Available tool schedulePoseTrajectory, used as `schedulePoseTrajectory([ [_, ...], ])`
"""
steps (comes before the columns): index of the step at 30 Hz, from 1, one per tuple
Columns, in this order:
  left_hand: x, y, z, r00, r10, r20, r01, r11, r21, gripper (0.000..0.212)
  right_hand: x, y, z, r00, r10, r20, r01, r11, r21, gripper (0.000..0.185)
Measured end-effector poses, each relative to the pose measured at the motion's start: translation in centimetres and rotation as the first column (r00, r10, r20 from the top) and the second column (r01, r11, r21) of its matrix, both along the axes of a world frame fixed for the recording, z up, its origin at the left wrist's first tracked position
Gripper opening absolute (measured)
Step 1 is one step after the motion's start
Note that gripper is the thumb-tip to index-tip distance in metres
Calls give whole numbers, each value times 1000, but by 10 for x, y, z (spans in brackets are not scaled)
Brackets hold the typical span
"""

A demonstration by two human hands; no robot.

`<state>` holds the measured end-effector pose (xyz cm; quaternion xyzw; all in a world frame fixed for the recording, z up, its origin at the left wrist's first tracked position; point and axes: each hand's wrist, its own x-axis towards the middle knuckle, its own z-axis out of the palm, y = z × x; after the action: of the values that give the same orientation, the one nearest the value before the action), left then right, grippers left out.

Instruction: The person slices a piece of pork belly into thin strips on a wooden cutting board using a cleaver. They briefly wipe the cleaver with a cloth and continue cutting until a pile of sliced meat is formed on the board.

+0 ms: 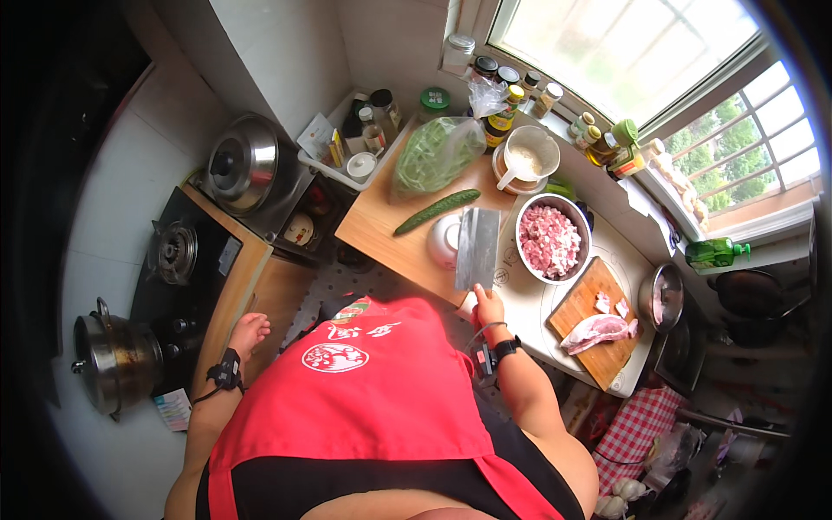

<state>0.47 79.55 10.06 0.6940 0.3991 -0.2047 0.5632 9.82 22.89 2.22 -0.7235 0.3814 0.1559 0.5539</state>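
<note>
My right hand (pixel 486 305) grips the handle of a cleaver (pixel 478 250), whose broad blade is raised over the counter's edge and covers part of a white bowl (pixel 443 242). My left hand (pixel 249 333) is at my left side near the stove's edge, fingers loosely curled, holding nothing that I can see. A cucumber (pixel 437 212) lies beyond the bowl. Diced meat (pixel 550 240) fills a metal bowl (pixel 587 252) to the right. On a wooden cutting board (pixel 601 367) rest a larger piece of raw meat (pixel 595 333) and small pieces.
A bag of green vegetables (pixel 432 153), a plastic measuring jug (pixel 530 153) and bottles stand at the back. Another metal bowl (pixel 662 298) is right of the board. The stove (pixel 195 279) with a steel pot (pixel 117 364) is at left, and a lidded pan (pixel 244 166) sits beyond it.
</note>
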Motion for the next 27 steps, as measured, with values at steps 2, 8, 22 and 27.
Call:
schedulePoseTrajectory([
  [2,0,2,2,1000,-9,11,9,1000,-16,20,15,3,-2,991,-43,129,32,996,86,37],
  [8,1,-4,4,999,-22,47,24,999,-30,18,-6,2,14,988,26,155,-41,995,96,42],
  [22,5,-17,11,999,3,48,-3,1000,6,19,-19,7,10,982,154,105,-163,984,76,42],
  [27,6,-20,12,998,-62,33,64,996,-64,19,-13,9,30,973,-172,155,110,932,346,42],
])
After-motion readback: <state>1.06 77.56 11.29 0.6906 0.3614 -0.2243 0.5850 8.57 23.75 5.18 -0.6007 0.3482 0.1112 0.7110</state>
